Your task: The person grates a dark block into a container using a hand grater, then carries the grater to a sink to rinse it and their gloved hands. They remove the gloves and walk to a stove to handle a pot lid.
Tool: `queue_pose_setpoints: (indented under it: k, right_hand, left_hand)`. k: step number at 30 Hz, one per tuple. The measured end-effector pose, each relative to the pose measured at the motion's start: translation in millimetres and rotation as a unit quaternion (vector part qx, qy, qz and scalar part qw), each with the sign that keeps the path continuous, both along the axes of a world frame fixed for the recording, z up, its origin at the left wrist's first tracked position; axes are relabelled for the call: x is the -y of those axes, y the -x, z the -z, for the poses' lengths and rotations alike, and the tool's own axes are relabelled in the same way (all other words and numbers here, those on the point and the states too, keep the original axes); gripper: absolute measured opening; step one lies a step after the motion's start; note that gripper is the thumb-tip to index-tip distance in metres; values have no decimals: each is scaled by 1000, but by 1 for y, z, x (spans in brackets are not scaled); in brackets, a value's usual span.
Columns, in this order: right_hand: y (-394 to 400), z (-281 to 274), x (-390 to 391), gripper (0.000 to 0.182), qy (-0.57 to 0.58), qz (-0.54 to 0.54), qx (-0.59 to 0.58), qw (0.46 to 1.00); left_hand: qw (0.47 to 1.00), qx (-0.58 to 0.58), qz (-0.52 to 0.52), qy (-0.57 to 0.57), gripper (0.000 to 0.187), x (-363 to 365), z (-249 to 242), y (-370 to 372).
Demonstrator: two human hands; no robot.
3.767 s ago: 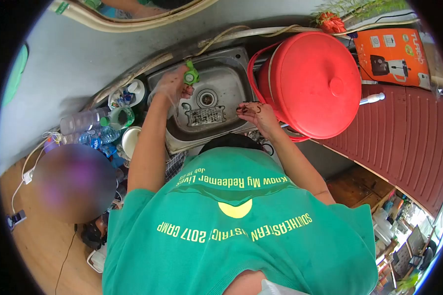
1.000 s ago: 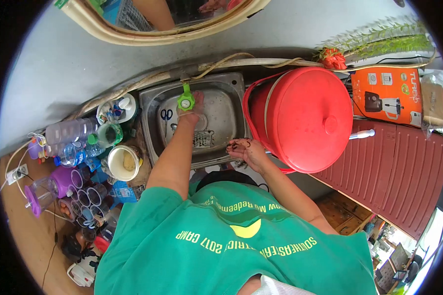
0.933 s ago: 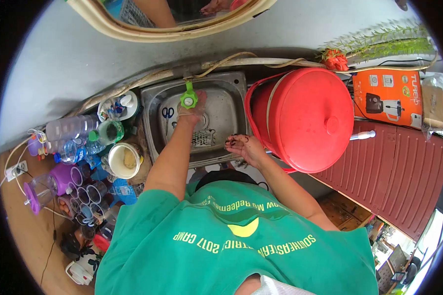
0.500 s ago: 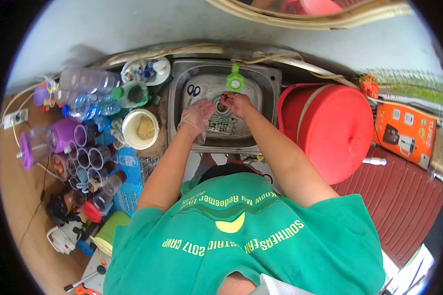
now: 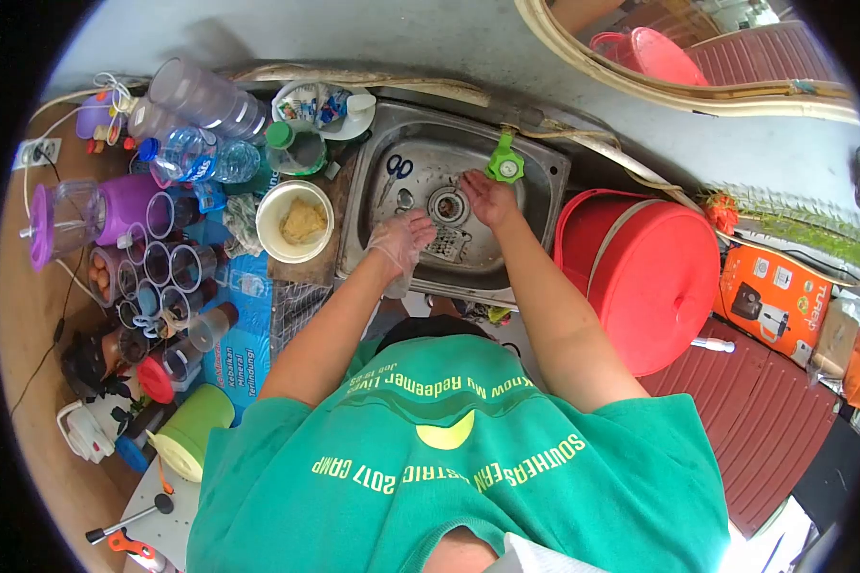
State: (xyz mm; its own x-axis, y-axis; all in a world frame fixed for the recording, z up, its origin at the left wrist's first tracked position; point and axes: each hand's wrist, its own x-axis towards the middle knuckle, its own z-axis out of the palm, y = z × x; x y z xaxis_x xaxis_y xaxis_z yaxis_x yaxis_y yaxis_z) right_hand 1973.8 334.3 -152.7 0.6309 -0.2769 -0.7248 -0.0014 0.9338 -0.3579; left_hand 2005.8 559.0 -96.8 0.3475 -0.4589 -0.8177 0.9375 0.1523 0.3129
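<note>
My left hand [image 5: 403,241], in a clear plastic glove, is over the left front of the metal sink [image 5: 354,191], open and holding nothing. Bare and palm up, my right hand [image 5: 490,199] lies open below the green tap [image 5: 505,160]. Between the two hands is the round drain [image 5: 446,206], with a small metal grater [image 5: 448,244] in front of it. Scissors with dark blue handles [image 5: 398,166] and a spoon [image 5: 405,199] rest in the sink's left part.
Left of the sink stand a white tub of yellowish mass [image 5: 268,222], plastic bottles [image 5: 232,161], clear cups [image 5: 193,267] and a purple blender [image 5: 129,209]. A large red lidded bucket [image 5: 657,286] is to its right, beside an orange box [image 5: 772,304].
My hands have moved apart, uncovering the drain. My right hand has turned its palm up nearer the tap. The view has shifted and tilted.
</note>
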Motion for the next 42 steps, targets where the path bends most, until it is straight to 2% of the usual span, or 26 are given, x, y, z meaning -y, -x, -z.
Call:
queue_pose_setpoints:
  k: [2, 6, 10, 15, 19, 21, 23, 28, 34, 37, 39, 42]
  right_hand:
    - [2, -19, -1, 17, 23, 63, -23, 997]
    - [8, -29, 1, 20, 3, 99, -6, 995]
    - [12, -25, -1, 22, -32, 91, 4, 995]
    - [-4, 6, 2, 22, -52, 83, -16, 995]
    - [-20, 29, 2, 27, -9, 55, -26, 998]
    - [-26, 32, -1, 29, 8, 34, -20, 999]
    - [-34, 33, -3, 29, 18, 25, -66, 997]
    - [-50, 18, -8, 31, 31, 18, -89, 995]
    - [-58, 17, -9, 35, 14, 62, -103, 993]
    - [-49, -1, -17, 42, 1, 57, -69, 996]
    - [-41, -20, -21, 50, -143, 6, 19, 990]
    - [-28, -33, -28, 55, -171, 3, 76, 982]
  left_hand:
    - [1000, -3, -14, 19, 34, 0, 3, -1]
    - [1000, 18, 1, 20, 35, 0, 1, -1]
    - [1000, 12, 19, 16, 36, -1, -5, 3]
    - [1000, -10, 28, 6, 37, -4, -3, 8]
    - [999, 0, 35, 2, 36, -8, -2, 11]
    - [999, -8, 33, -7, 36, -11, 5, 11]
    - [999, -36, 15, 12, 36, -16, 8, 9]
    - [999, -27, 4, 19, 37, -20, 1, 8]
    - [999, -30, -4, 18, 36, -20, 13, 7]
    - [999, -29, 2, 12, 36, -16, 11, 7]
    - [999, -33, 2, 9, 35, -12, 6, 6]
    - [999, -25, 25, -1, 35, -6, 8, 7]
